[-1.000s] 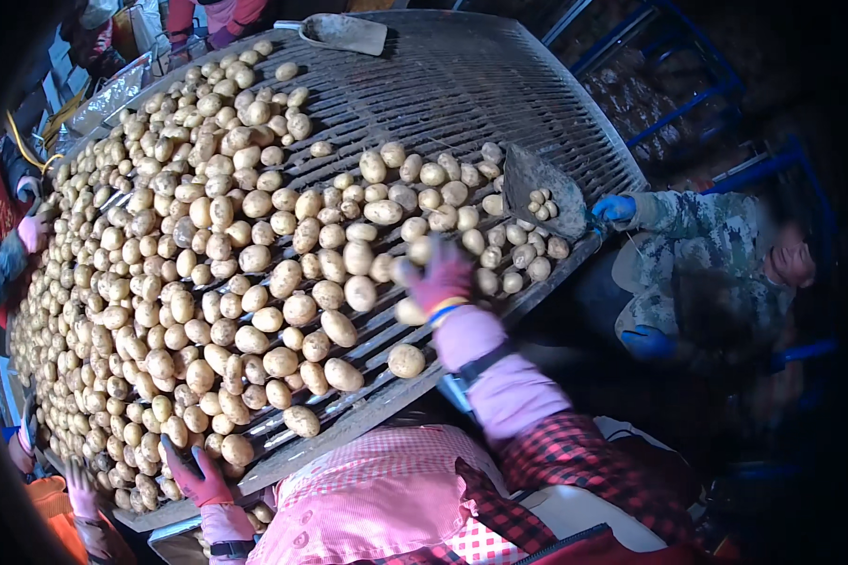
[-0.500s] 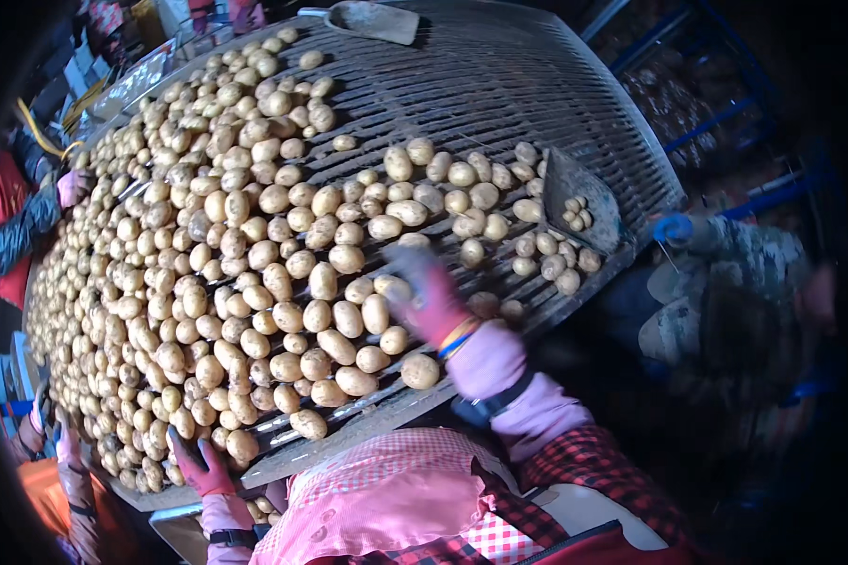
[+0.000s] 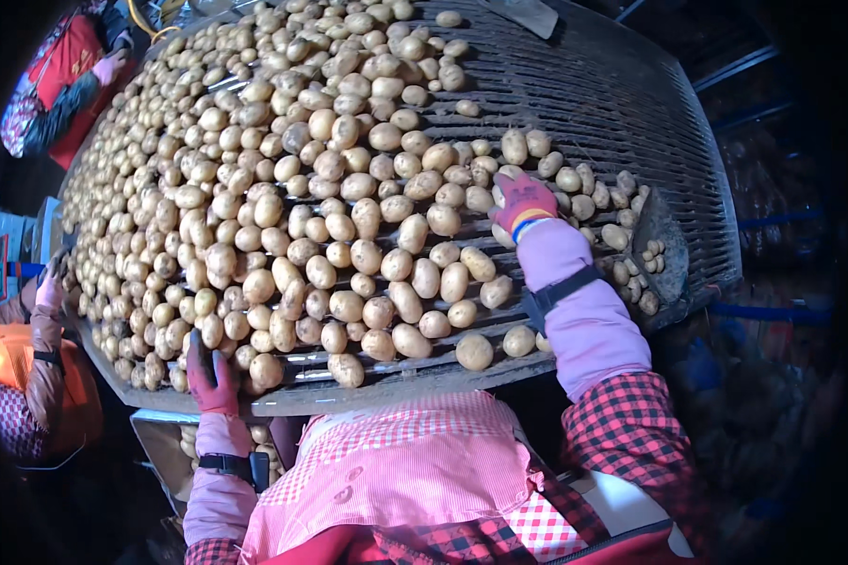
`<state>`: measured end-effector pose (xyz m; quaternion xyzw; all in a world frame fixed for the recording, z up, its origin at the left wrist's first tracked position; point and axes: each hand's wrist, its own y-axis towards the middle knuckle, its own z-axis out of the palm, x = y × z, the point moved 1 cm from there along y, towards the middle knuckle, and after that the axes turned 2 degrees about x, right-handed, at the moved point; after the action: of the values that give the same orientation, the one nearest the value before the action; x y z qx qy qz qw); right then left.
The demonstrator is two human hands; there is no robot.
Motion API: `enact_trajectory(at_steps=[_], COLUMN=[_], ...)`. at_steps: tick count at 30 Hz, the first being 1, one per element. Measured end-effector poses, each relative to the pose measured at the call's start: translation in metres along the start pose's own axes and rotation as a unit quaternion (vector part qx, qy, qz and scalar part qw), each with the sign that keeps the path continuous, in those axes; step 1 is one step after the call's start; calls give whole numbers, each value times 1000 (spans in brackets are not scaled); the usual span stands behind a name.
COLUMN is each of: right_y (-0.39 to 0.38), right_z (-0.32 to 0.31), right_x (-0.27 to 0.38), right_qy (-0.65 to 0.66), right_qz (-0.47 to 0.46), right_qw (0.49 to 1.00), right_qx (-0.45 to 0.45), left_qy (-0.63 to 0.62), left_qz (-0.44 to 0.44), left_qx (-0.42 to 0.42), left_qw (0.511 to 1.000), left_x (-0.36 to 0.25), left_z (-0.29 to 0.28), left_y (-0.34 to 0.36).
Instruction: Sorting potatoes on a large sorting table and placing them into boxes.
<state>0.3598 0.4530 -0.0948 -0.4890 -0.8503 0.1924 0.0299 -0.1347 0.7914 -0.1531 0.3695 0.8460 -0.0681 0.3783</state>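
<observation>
Many pale yellow-brown potatoes (image 3: 363,252) cover the left and middle of a slatted sorting table (image 3: 612,113). My left hand (image 3: 212,377), in a pink glove with dark fingertips, is open at the near edge, its fingers stretched against the nearest potatoes. My right hand (image 3: 523,201), in a matching glove, reaches farther out and rests among potatoes at the right of the spread. Its fingers bend down over them, and the fingertips are partly hidden, so a grip cannot be made out. A single potato (image 3: 474,351) lies apart near the front edge.
A metal scoop (image 3: 662,247) holding small potatoes lies at the table's right side. Another scoop (image 3: 528,13) lies at the far edge. Below my left forearm stands a box (image 3: 160,443) with potatoes. Two other people, one in an orange vest (image 3: 71,377), are along the left side.
My right hand has moved farther out across the potatoes and is no longer blurred. The left hand stays at the near edge. The whole view has shifted, with the scene now farther right.
</observation>
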Motion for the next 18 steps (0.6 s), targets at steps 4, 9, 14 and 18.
enact_trajectory(at_steps=[4, 9, 14, 18], right_y=[-30, -75, -113, -142], right_z=[6, -14, -37, 35], right_x=[-27, 26, 49, 68], right_qy=[104, 611, 274, 145], right_qz=[94, -229, -142, -119], right_qw=[985, 750, 949, 982], right_qx=[97, 109, 61, 15], left_qy=[-70, -667, -774, -748], left_qz=[41, -241, -328, -326], left_qx=[-42, 300, 375, 386], left_qw=[996, 638, 390, 430], left_x=[-90, -199, -209, -174], left_z=[10, 85, 104, 103], left_y=[26, 53, 56, 34])
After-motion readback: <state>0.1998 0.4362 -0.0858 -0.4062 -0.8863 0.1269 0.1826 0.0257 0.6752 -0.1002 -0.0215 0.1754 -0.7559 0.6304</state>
